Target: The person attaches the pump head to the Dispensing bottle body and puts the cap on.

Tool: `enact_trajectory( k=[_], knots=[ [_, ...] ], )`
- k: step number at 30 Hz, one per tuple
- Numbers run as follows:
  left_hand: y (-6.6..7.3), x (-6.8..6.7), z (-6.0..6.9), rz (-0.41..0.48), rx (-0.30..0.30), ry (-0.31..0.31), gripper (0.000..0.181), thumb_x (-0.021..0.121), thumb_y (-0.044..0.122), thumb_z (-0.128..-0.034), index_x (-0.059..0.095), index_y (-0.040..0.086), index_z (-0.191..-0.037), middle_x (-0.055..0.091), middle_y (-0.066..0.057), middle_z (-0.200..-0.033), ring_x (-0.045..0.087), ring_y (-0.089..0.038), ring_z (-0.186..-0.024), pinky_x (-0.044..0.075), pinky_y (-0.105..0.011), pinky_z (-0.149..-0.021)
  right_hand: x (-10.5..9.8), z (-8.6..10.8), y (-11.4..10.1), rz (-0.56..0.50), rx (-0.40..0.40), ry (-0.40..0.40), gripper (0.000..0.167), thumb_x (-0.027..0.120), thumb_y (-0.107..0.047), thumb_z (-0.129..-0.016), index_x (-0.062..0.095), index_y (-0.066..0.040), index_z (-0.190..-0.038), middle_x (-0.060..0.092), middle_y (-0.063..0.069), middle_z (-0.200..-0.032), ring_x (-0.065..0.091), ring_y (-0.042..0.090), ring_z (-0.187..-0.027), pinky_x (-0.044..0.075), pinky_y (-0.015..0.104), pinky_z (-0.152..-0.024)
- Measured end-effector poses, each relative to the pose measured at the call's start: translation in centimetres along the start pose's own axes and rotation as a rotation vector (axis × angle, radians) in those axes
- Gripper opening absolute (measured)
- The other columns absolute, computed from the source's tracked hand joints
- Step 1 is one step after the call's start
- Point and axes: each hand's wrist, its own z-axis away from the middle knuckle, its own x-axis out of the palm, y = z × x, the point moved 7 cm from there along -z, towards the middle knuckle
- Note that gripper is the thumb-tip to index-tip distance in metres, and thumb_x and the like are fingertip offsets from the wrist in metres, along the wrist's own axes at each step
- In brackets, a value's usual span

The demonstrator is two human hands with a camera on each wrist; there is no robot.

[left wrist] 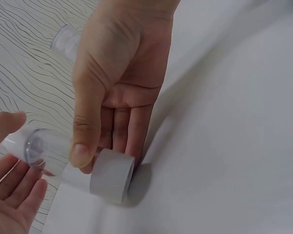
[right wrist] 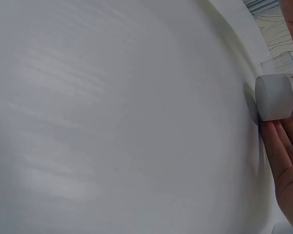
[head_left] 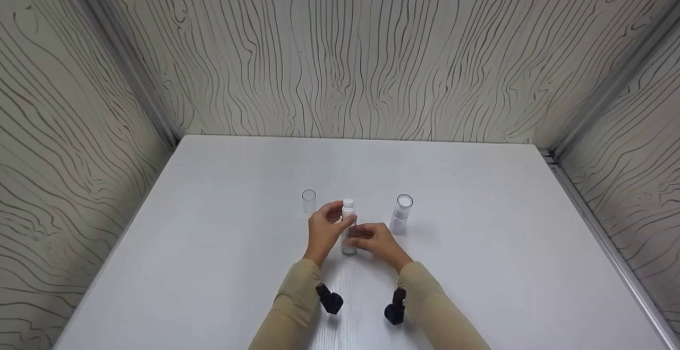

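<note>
Upright in front of me, a pump bottle (head_left: 348, 233) with a clear body and white upper part is held between both hands. My left hand (head_left: 325, 227) grips its white upper part with thumb and fingers. Lower down, my right hand (head_left: 375, 237) holds the clear body. In the left wrist view the right hand (left wrist: 122, 63) has its thumb along the bottle just above the pale base band (left wrist: 112, 175), while the left hand (left wrist: 12, 195) is around the white end. The right wrist view catches the base (right wrist: 274, 97) at its right edge, beside fingers.
A clear cap (head_left: 309, 201) stands on the white table (head_left: 239, 190), just beyond my left hand. Right of my right hand stands another clear and white cylindrical container (head_left: 401, 214). Wood-patterned walls (head_left: 340, 63) border the table at the back and sides.
</note>
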Motion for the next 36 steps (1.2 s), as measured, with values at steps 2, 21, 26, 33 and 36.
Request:
enact_trajectory(
  k=[2, 21, 26, 33, 36],
  knots=[
    [0.00, -0.04, 0.01, -0.007, -0.005, 0.012, 0.042, 0.079, 0.017, -0.0783, 0.065, 0.000, -0.114, 0.070, -0.017, -0.114, 0.069, -0.028, -0.106, 0.057, -0.035, -0.097, 0.00, 0.00, -0.06, 0.004, 0.003, 0.001, 0.037, 0.068, -0.010, -0.087, 0.062, 0.013, -0.116, 0.065, 0.030, -0.118, 0.065, 0.041, -0.110, 0.058, 0.035, -0.093],
    [0.25, 0.00, -0.06, -0.037, 0.010, 0.032, 0.036, 0.079, 0.013, -0.0779, 0.067, 0.000, -0.109, 0.071, -0.016, -0.109, 0.070, -0.027, -0.102, 0.059, -0.032, -0.092, -0.12, 0.03, -0.37, 0.012, -0.034, 0.008, 0.035, 0.066, -0.008, -0.088, 0.061, 0.016, -0.114, 0.065, 0.033, -0.117, 0.066, 0.042, -0.107, 0.059, 0.037, -0.089],
    [0.23, 0.22, -0.05, -0.016, 0.019, 0.006, 0.036, 0.076, 0.011, -0.0807, 0.065, -0.002, -0.112, 0.070, -0.019, -0.112, 0.069, -0.029, -0.104, 0.058, -0.034, -0.095, -0.17, 0.03, -0.32, 0.004, -0.021, 0.004, 0.037, 0.066, -0.008, -0.088, 0.061, 0.016, -0.115, 0.065, 0.033, -0.116, 0.065, 0.043, -0.108, 0.059, 0.029, -0.089],
    [0.13, 0.51, 0.04, -0.018, 0.036, -0.033, 0.037, 0.069, 0.007, -0.0843, 0.062, -0.005, -0.118, 0.068, -0.022, -0.116, 0.068, -0.031, -0.108, 0.057, -0.035, -0.097, -0.05, 0.15, -0.11, 0.002, 0.004, 0.001, 0.037, 0.066, -0.011, -0.088, 0.062, 0.013, -0.116, 0.065, 0.031, -0.117, 0.067, 0.039, -0.108, 0.058, 0.028, -0.090],
    [0.04, 0.66, 0.12, -0.017, 0.025, -0.055, 0.037, 0.066, 0.008, -0.0860, 0.060, -0.004, -0.121, 0.068, -0.021, -0.119, 0.068, -0.031, -0.109, 0.056, -0.035, -0.098, 0.02, 0.13, -0.02, 0.002, 0.005, 0.005, 0.036, 0.067, -0.010, -0.088, 0.062, 0.012, -0.116, 0.066, 0.030, -0.117, 0.067, 0.039, -0.108, 0.059, 0.032, -0.091]
  ],
)
